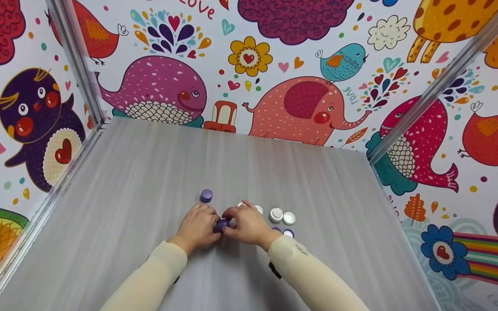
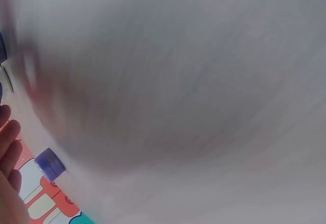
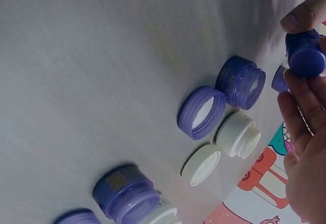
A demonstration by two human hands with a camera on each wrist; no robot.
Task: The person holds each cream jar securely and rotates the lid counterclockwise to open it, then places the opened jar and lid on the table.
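In the head view my left hand (image 1: 197, 225) and right hand (image 1: 248, 225) meet low over the grey table, both gripping a small purple jar (image 1: 221, 225). The right wrist view shows that jar (image 3: 305, 53) close up, pinched between a thumb and fingers (image 3: 295, 117), its dark round end facing the camera. Just beyond my left hand stands another purple jar (image 1: 206, 195), closed. Beside my right hand, an open purple jar (image 3: 242, 84) tilts next to its purple lid (image 3: 189, 117). The left wrist view catches only some fingers (image 2: 10, 152) at its edge.
An open white jar (image 3: 235, 135) and white lid (image 3: 202, 165) lie behind the purple pair. Farther right are another white jar (image 1: 276, 214), its lid (image 1: 289, 218), a purple jar (image 3: 125, 193) and a purple lid (image 1: 288, 233). Cartoon-printed walls (image 1: 227, 90) enclose the table.
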